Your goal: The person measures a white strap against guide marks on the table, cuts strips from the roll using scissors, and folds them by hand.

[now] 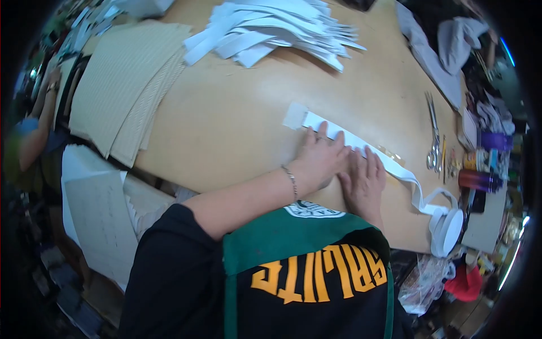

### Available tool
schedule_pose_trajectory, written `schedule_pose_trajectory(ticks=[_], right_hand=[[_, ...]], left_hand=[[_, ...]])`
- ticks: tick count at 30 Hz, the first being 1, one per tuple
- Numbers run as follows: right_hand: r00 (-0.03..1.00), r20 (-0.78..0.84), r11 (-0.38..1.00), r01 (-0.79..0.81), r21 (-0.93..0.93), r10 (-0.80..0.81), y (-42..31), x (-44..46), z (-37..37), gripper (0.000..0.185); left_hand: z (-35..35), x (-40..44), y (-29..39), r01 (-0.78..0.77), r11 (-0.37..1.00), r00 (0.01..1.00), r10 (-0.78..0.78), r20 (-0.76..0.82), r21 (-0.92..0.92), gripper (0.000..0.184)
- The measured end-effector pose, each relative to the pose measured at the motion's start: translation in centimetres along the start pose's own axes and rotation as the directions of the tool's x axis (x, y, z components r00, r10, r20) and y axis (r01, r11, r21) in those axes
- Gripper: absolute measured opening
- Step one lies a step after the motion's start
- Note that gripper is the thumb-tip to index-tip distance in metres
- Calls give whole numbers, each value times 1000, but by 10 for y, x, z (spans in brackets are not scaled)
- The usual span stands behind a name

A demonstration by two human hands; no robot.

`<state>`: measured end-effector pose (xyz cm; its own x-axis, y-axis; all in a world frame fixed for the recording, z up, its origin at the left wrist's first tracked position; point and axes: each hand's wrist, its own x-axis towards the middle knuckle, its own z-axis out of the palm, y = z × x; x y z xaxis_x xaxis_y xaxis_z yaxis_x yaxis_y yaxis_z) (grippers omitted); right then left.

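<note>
A white strip [396, 170] lies slantwise on the table, and its right end runs on as a loose band to a white roll [450, 233] near the table's right edge. My left hand [320, 157], with a bracelet at the wrist, rests its outstretched fingers on the strip's left part. Beside it, my right hand [364, 176] lies flat with its fingertips on the strip. The thumbs are close together and neither hand grips anything. A pale translucent square [295, 116] sits at the strip's left end.
Cut white pieces are heaped [276, 28] at the back. Ribbed cream sheets [127, 79] are stacked at left. Scissors [433, 133] and a pencil [444, 152] lie at right, near a dark bottle [480, 181]. Another person's arm [42, 121] shows at far left.
</note>
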<state>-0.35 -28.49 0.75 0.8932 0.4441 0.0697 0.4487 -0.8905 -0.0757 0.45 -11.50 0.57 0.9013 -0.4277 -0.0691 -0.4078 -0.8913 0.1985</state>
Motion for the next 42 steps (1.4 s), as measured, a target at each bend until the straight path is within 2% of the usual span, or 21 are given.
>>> schedule_pose_trajectory(ticks=[5, 8, 12, 13, 15, 17, 19, 20, 21, 23, 25, 28, 32, 35, 38, 39, 41, 42], right_hand=[[999, -2, 995, -52, 89, 53, -1, -1, 7, 62], [993, -44, 968, -100, 230, 113, -1, -3, 12, 60], [993, -47, 956, -89, 280, 106, 3, -5, 10, 52], [995, -41, 957, -72, 282, 87, 5, -5, 7, 50], [998, 1, 944, -65, 322, 68, 19, -5, 0, 45], [948, -268, 910, -52, 410, 175, 62, -1, 9, 39], [852, -297, 860, -289, 420, 431, 120, 9, -18, 32], [739, -377, 817, -410, 405, 558, 146, 13, -24, 28], [693, -444, 820, -525, 230, 568, 181, 16, -18, 29], [607, -198, 632, -770, 92, 769, 227, 30, -23, 31], [588, -78, 591, -807, 21, 805, 253, 36, -16, 31], [615, 203, 625, -781, 23, 762, 272, 45, -34, 29], [674, 187, 699, -698, -155, 715, 273, 60, -34, 31], [633, 156, 648, -756, -87, 759, 263, 64, -53, 29], [604, 273, 624, -781, 16, 749, 250, 59, -88, 26], [639, 201, 638, -766, 79, 742, 247, 45, -87, 26], [640, 258, 455, -724, 518, 724, 209, 2, -88, 24], [609, 283, 417, -748, 517, 741, 176, -18, -88, 24]], left_hand=[[-8, 2, 2, -28, 999, 999, 27, 33, 43, 53], [-14, 9, 5, -36, 996, 998, 32, 52, 79, 54], [-28, 19, 6, -87, 985, 981, 60, 183, 148, 55], [-27, 20, 5, -124, 973, 987, 100, 129, 194, 56], [-35, 25, 6, -151, 968, 969, 105, 224, 199, 58], [-43, 27, 7, -197, 947, 950, 122, 287, 252, 60], [-47, 29, 8, -221, 939, 940, 133, 314, 263, 62], [-48, 31, 8, -229, 936, 936, 137, 324, 266, 63], [-48, 32, 7, -235, 933, 935, 140, 326, 272, 63], [-46, 33, 5, -246, 928, 932, 146, 333, 280, 65], [-51, 34, 8, -221, 944, 915, 113, 387, 246, 65], [-55, 38, 11, -212, 952, 899, 101, 426, 222, 66], [-53, 38, 4, -298, 920, 909, 192, 370, 254, 69], [-53, 39, 1, -330, 913, 900, 227, 372, 240, 69], [-56, 40, -2, -357, 909, 893, 264, 364, 215, 68], [-57, 41, -4, -372, 906, 887, 283, 366, 202, 67], [-57, 44, -7, -386, 908, 880, 309, 360, 163, 65], [-57, 44, -8, -386, 912, 876, 314, 366, 141, 64]])
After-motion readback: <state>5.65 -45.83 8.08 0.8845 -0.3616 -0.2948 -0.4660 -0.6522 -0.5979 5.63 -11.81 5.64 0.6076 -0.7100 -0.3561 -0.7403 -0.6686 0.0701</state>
